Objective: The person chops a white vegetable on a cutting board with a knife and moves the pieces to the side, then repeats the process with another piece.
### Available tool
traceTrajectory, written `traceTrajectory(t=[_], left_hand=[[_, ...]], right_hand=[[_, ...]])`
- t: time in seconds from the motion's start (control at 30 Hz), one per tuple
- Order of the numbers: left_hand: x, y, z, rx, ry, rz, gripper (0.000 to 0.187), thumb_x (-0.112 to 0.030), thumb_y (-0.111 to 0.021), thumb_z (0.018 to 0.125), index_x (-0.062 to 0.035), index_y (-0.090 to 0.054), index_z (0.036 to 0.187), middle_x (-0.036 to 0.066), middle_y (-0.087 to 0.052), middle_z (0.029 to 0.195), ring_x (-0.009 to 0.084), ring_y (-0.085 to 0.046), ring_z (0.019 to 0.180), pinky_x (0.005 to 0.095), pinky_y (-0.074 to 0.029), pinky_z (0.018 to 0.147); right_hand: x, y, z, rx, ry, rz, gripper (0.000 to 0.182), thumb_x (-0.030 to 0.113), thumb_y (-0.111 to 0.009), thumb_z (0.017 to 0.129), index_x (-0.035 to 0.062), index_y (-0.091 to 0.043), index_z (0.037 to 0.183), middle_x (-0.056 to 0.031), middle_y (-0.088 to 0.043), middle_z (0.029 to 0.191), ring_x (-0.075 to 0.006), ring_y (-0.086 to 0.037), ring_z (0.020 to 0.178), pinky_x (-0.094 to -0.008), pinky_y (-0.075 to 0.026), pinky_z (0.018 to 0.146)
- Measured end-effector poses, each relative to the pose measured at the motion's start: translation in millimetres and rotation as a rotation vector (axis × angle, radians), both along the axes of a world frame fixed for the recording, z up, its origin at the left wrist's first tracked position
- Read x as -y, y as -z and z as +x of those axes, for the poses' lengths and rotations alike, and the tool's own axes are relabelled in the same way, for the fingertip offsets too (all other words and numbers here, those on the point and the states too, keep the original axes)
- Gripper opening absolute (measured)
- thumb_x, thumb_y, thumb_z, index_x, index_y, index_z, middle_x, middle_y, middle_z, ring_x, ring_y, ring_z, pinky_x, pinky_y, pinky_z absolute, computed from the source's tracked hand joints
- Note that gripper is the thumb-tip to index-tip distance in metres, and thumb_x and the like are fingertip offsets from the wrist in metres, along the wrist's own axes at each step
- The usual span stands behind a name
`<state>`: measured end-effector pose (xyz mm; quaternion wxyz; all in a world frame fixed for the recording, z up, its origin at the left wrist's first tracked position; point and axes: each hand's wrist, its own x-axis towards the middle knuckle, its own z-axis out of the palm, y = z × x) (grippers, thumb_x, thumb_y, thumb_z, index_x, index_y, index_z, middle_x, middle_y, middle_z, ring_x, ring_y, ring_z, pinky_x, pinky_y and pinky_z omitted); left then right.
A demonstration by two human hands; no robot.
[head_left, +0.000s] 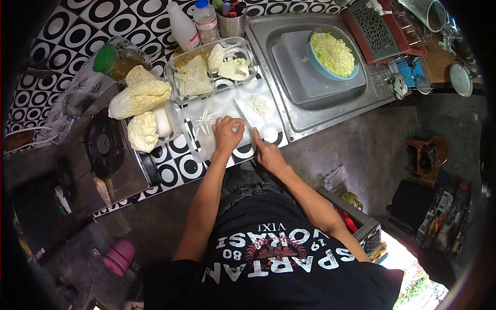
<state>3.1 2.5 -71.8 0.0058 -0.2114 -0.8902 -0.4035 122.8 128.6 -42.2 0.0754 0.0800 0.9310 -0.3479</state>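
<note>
A translucent cutting board [206,142] lies at the counter's front edge. My right hand [268,154] is closed on a knife [243,111], its index finger stretched along the top and the blade pointing away from me. Just left of the blade, my left hand [228,135] rests on the board with curled fingers; what they hold, if anything, is too small to name. White strips [205,121] lie on the board left of that hand. Finely chopped white pieces [260,107] are on the right side of the blade.
Cabbage heads [140,98] stand left beside a black stove [105,138]. Behind the board is a glass container [170,88] with leaves. A blue bowl [338,75] of chopped cabbage sits over the metal sink [299,121]. Bottles [182,26] stand at the back.
</note>
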Motion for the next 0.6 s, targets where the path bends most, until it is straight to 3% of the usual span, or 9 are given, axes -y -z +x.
traceTrajectory(t=[0.1,0.13,0.27,0.37,0.47,0.6], left_hand=[[0,0,0,-0.008,0.007,-0.015,0.008,-0.017,-0.071,0.069,-0.0187,-0.07,0.077,-0.003,-0.056,0.07,0.0194,-0.051,0.076,0.0364,-0.034,0.068],[0,0,1,-0.009,0.013,-0.014,0.008,-0.017,-0.071,0.069,-0.0187,-0.07,0.077,-0.003,-0.056,0.07,0.0194,-0.051,0.076,0.0364,-0.034,0.068],[1,1,1,-0.006,0.019,-0.041,0.008,-0.019,-0.071,0.07,-0.0194,-0.071,0.078,-0.003,-0.056,0.071,0.0189,-0.051,0.076,0.0361,-0.034,0.069],[0,1,1,-0.01,0.003,-0.028,0.008,-0.019,-0.071,0.07,-0.0196,-0.071,0.078,-0.003,-0.056,0.071,0.0189,-0.051,0.077,0.036,-0.034,0.07],[0,-3,1,0.003,-0.002,-0.023,0.009,-0.018,-0.071,0.069,-0.0194,-0.07,0.077,-0.003,-0.056,0.071,0.0191,-0.051,0.077,0.0361,-0.034,0.069],[-1,-4,1,-0.001,0.008,-0.025,0.009,-0.017,-0.07,0.068,-0.0194,-0.07,0.076,-0.003,-0.056,0.071,0.0194,-0.051,0.076,0.0361,-0.034,0.069]], right_hand=[[0,-1,-22,0.033,-0.008,0.036,0.081,0.001,-0.053,0.075,0.0155,-0.018,0.146,-0.0281,-0.059,0.078,-0.0455,-0.06,0.074,-0.0508,-0.048,0.07],[-1,5,-28,-0.047,-0.027,0.087,0.073,-0.001,-0.053,0.077,0.0056,-0.023,0.144,-0.0234,-0.06,0.072,-0.0413,-0.06,0.066,-0.0484,-0.047,0.064],[-10,1,-36,-0.061,-0.024,-0.013,0.07,-0.001,-0.052,0.077,0.0048,-0.026,0.143,-0.0242,-0.06,0.07,-0.0413,-0.06,0.065,-0.0476,-0.047,0.063],[-12,-18,-19,0.038,-0.023,-0.086,0.076,0.001,-0.053,0.076,0.0074,-0.021,0.144,-0.0241,-0.061,0.071,-0.0433,-0.06,0.07,-0.0504,-0.048,0.07],[-10,-26,6,-0.046,0.012,-0.151,0.07,-0.008,-0.051,0.075,0.0021,-0.028,0.141,-0.025,-0.059,0.072,-0.0401,-0.061,0.065,-0.0408,-0.048,0.062],[-6,-14,20,-0.036,0.042,-0.127,0.069,-0.007,-0.051,0.076,0.002,-0.029,0.141,-0.0238,-0.059,0.072,-0.0397,-0.06,0.065,-0.0421,-0.047,0.062]])
